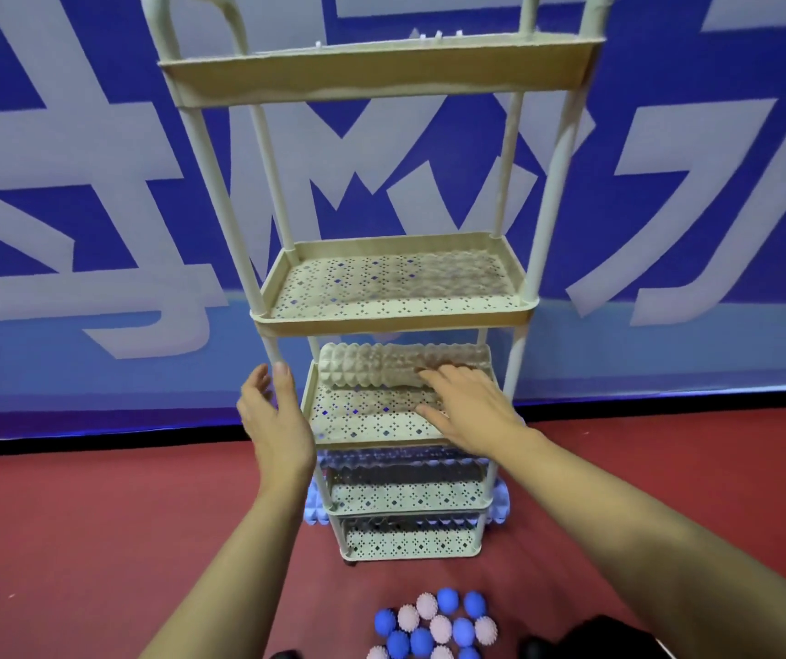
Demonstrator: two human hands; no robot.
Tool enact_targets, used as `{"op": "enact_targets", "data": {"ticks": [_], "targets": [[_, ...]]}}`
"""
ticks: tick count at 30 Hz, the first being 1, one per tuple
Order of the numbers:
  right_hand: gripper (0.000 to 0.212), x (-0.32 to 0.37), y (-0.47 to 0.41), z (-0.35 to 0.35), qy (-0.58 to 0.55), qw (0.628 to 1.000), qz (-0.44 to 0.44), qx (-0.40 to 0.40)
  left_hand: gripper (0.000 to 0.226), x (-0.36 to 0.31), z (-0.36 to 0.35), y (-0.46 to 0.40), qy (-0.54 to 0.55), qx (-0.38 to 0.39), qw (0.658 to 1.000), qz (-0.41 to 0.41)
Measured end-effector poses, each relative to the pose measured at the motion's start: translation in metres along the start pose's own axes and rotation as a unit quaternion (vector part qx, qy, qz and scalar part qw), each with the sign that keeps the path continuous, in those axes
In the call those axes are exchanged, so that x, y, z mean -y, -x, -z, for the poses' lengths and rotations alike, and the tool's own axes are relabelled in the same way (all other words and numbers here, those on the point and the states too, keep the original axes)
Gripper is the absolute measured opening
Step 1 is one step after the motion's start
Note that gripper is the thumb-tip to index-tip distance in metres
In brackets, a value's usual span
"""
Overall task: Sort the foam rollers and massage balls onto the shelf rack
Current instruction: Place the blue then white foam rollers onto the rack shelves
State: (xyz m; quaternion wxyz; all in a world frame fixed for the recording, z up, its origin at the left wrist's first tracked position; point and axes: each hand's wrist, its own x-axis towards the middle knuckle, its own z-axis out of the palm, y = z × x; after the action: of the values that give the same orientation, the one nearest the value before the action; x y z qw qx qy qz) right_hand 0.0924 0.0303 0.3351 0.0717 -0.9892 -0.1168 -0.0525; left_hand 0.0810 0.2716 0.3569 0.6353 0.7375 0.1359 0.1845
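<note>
You're in a gym or sports hall.
You stand on a red sports floor [96, 539] before a blue wall banner [96, 183] with large pale lettering; a cream shelf rack [400, 321] and spiky massage balls [433, 627] suggest exercise gear.

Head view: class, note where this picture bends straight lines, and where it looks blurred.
Head view: wide-angle distortion makes the shelf rack's posts splay outward toward the top; left hand edges are smeared; the beige foam roller and massage balls look slightly soft.

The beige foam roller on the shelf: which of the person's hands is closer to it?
Right. The right hand rests its fingers on the beige foam roller; the left hand is off the rack's left side, beside a post.
</note>
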Motion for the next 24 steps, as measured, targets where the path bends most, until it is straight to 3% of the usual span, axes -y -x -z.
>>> {"op": "enact_targets", "data": {"ticks": [2, 4, 7, 10, 15, 20, 24], "targets": [[0.058, -0.015, 0.033, -0.004, -0.021, 0.999, 0.014, -0.042, 0.060, 0.011, -0.006, 0.039, -0.021, 0.001, 0.999, -0.041], [0.055, -0.035, 0.072, -0.012, -0.035, 0.996, 0.002, -0.078, 0.049, 0.020, -0.024, 0.080, -0.050, 0.086, 0.993, -0.068], [0.051, -0.074, 0.142, -0.031, -0.055, 0.993, -0.047, -0.093, 0.038, 0.026, -0.067, 0.140, -0.116, 0.246, 0.955, -0.120], [0.056, -0.117, 0.218, -0.053, -0.043, 0.988, -0.143, -0.028, 0.043, 0.028, -0.114, 0.199, -0.179, 0.364, 0.901, -0.156], [0.062, -0.174, 0.340, -0.102, -0.054, 0.954, -0.279, 0.090, 0.057, 0.047, -0.180, 0.287, -0.286, 0.483, 0.810, -0.172], [0.068, -0.200, 0.424, -0.170, -0.097, 0.901, -0.367, 0.208, 0.059, 0.076, -0.216, 0.337, -0.339, 0.527, 0.761, -0.168], [0.075, -0.215, 0.454, -0.225, -0.153, 0.849, -0.444, 0.242, 0.063, 0.110, -0.224, 0.353, -0.347, 0.542, 0.745, -0.176]]}}
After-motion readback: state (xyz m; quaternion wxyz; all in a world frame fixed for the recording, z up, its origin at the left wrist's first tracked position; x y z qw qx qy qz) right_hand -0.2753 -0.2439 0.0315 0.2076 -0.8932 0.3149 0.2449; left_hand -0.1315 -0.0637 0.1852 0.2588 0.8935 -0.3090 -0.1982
